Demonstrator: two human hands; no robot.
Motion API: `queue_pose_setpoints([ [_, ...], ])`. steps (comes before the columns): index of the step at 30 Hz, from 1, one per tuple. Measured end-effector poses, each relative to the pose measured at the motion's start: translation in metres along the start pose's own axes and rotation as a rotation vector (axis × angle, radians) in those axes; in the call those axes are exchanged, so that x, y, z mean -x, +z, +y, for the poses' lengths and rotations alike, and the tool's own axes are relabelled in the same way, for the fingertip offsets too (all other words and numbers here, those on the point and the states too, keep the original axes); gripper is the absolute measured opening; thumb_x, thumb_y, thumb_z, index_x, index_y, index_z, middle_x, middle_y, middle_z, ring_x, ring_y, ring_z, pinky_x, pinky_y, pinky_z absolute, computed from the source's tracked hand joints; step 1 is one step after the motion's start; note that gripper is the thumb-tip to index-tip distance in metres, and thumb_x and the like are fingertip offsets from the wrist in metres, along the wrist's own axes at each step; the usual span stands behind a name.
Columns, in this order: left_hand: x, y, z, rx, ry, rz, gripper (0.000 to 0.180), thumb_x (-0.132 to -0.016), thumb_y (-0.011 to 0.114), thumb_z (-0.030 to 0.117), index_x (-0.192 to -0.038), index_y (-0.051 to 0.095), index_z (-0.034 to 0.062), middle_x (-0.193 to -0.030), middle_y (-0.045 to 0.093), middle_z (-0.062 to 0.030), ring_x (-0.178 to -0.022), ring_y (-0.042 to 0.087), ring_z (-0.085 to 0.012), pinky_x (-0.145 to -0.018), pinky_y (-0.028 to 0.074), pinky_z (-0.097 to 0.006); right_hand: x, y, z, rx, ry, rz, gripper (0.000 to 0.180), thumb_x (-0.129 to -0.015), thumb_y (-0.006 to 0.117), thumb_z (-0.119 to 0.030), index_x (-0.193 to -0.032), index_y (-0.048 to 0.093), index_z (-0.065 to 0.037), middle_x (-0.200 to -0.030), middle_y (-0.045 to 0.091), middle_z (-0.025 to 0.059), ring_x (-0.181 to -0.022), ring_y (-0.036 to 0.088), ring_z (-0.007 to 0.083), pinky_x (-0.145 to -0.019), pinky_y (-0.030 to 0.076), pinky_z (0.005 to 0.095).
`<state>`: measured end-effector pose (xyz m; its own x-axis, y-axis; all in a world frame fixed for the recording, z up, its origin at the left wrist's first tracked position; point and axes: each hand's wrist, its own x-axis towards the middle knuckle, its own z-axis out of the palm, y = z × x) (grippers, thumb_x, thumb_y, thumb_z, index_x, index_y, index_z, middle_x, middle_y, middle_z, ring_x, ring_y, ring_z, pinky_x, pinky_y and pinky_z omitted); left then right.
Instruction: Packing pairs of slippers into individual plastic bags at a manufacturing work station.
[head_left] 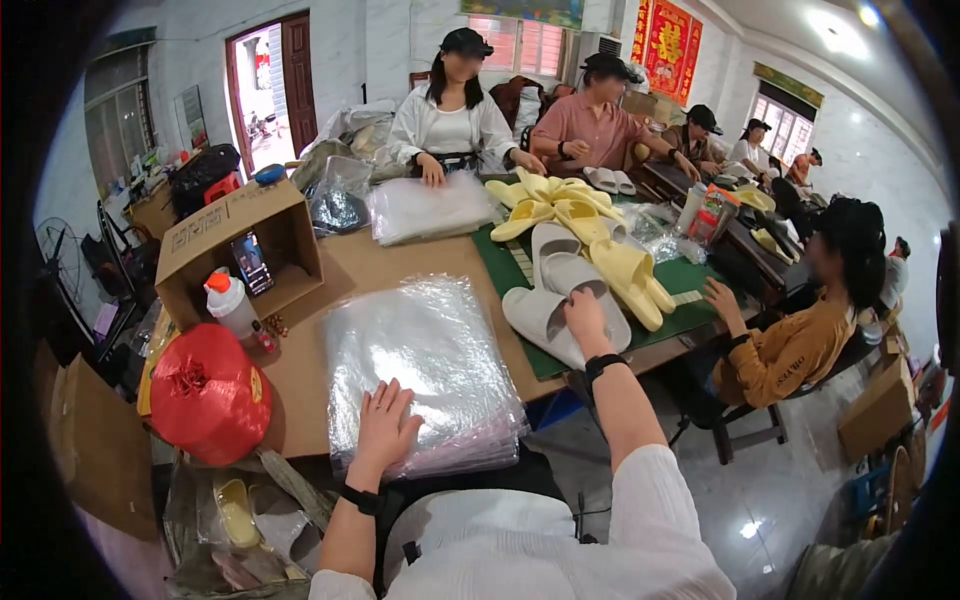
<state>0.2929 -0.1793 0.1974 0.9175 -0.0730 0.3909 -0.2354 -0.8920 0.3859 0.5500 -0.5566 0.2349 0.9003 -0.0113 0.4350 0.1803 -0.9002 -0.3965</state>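
My left hand [386,424] lies flat with its fingers spread on the near left part of a thick stack of clear plastic bags [420,340]. The stack is glossy, and its near edge looks pinkish. To the right, my right hand [586,318] has its fingers curled on a light grey slide slipper [540,318]; the fingertips are partly hidden. More grey slippers [555,240] lie just beyond, against a pile of pale yellow slippers [625,270] on a green mat [690,312].
A cardboard box [190,285] on its side holds a phone [252,264]. A white bottle [232,310] and a red twine roll [210,395] stand nearby. More bags [430,210] lie by a co-worker opposite. Another person in a brown top [805,335] sits at right.
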Motion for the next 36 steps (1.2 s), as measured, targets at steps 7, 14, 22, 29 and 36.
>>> queue_pose_setpoints([
  [7, 0.002, -0.002, -0.004, 0.001, -0.013, -0.019, 0.050, -0.088, 0.061, 0.039, -0.130, 0.057, 0.0103, -0.147, 0.044, -0.0197, -0.137, 0.038, -0.0400, -0.115, 0.022, -0.057, 0.037, -0.033, -0.113, -0.378, -0.232, 0.146, 0.018, -0.082, 0.066, -0.017, -0.084, 0.062, 0.000, -0.091, 0.060, 0.0192, -0.087, 0.059, 0.0411, -0.074, 0.047, 0.0480],
  [14, 0.001, -0.001, -0.011, -0.098, 0.024, 0.032, 0.050, -0.084, 0.068, 0.036, -0.125, 0.060, 0.0078, -0.135, 0.055, -0.0191, -0.131, 0.046, -0.0383, -0.111, 0.030, -0.053, 0.118, -0.026, -0.240, -0.606, -0.395, -0.016, 0.025, -0.088, 0.065, -0.023, -0.092, 0.058, 0.001, -0.089, 0.061, 0.0218, -0.078, 0.060, 0.0422, -0.068, 0.047, 0.0474],
  [22, -0.005, -0.004, -0.001, 0.348, -0.139, 0.007, 0.047, -0.078, 0.073, 0.030, -0.118, 0.064, 0.0065, -0.127, 0.061, -0.0185, -0.122, 0.054, -0.0354, -0.104, 0.041, -0.045, 0.133, 0.074, -0.223, -0.150, -0.416, -0.181, 0.027, -0.090, 0.057, -0.028, -0.090, 0.063, -0.002, -0.090, 0.065, 0.0189, -0.076, 0.067, 0.0373, -0.068, 0.056, 0.0451],
  [29, 0.000, 0.006, -0.015, 0.017, -0.003, 0.010, 0.058, -0.086, 0.062, 0.044, -0.131, 0.059, 0.0084, -0.146, 0.045, -0.0216, -0.138, 0.037, -0.0406, -0.116, 0.023, -0.055, 0.094, 0.053, -0.154, -0.136, -0.232, -0.054, 0.028, -0.089, 0.058, -0.027, -0.089, 0.061, 0.000, -0.090, 0.064, 0.0221, -0.080, 0.065, 0.0406, -0.075, 0.053, 0.0498],
  [36, -0.004, -0.013, 0.002, -0.042, -0.038, -0.165, 0.087, -0.073, 0.069, 0.064, -0.139, 0.052, 0.0100, -0.152, 0.036, -0.0224, -0.144, 0.029, -0.0392, -0.118, 0.019, -0.053, 0.115, -0.013, -0.068, -0.162, 0.018, 0.115, 0.039, -0.092, 0.058, -0.033, -0.079, 0.057, 0.004, -0.082, 0.060, 0.0272, -0.086, 0.060, 0.0469, -0.074, 0.046, 0.0522],
])
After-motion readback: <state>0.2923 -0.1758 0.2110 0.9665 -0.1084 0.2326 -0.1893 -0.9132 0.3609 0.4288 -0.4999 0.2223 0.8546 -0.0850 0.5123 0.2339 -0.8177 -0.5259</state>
